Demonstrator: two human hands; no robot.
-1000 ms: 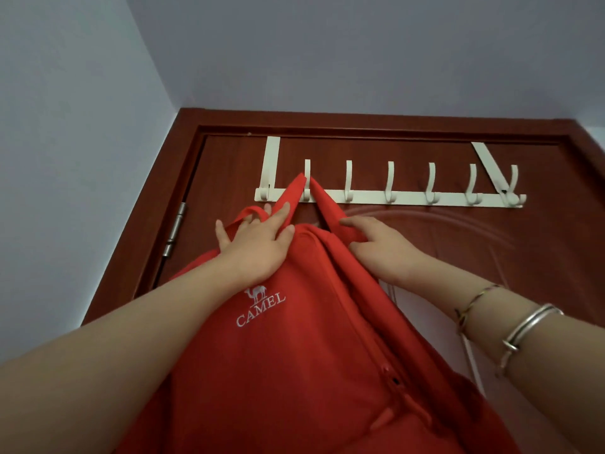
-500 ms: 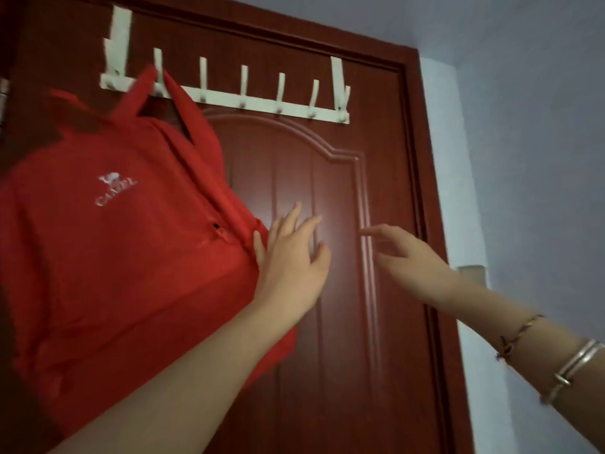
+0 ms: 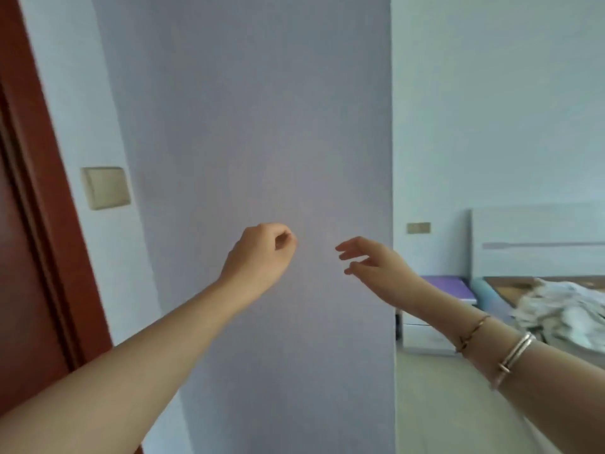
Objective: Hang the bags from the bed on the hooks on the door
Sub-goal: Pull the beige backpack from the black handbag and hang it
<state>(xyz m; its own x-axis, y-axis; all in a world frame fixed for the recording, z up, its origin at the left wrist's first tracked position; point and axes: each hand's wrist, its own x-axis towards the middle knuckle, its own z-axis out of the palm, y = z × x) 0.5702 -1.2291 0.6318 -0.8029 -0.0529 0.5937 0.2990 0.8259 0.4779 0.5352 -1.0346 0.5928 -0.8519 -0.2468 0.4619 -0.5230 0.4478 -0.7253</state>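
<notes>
Only the red-brown door frame [image 3: 49, 198] shows at the far left; the hook rail and the red bag are out of view. My left hand [image 3: 258, 257] floats in front of a grey-lilac wall with its fingers curled in and nothing in it. My right hand [image 3: 373, 262] hovers just to the right, fingers loosely spread and empty, with bracelets on the wrist. The bed [image 3: 537, 283] appears at the far right with a pale headboard, and a crumpled white-grey fabric heap [image 3: 566, 309] lies on it; I cannot tell whether it is a bag.
A beige wall switch [image 3: 105, 187] sits beside the door frame. A wall corner [image 3: 392, 191] juts out in the middle. Beyond it stand a white bedside cabinet [image 3: 425, 335] with a purple item [image 3: 448, 286] on top, a beige socket [image 3: 418, 228] and pale floor [image 3: 458, 404].
Both hands let go of the red bag, which stayed hanging on the hook rail. The view swung right, away from the door toward the wall and bed. My left fingers have curled shut.
</notes>
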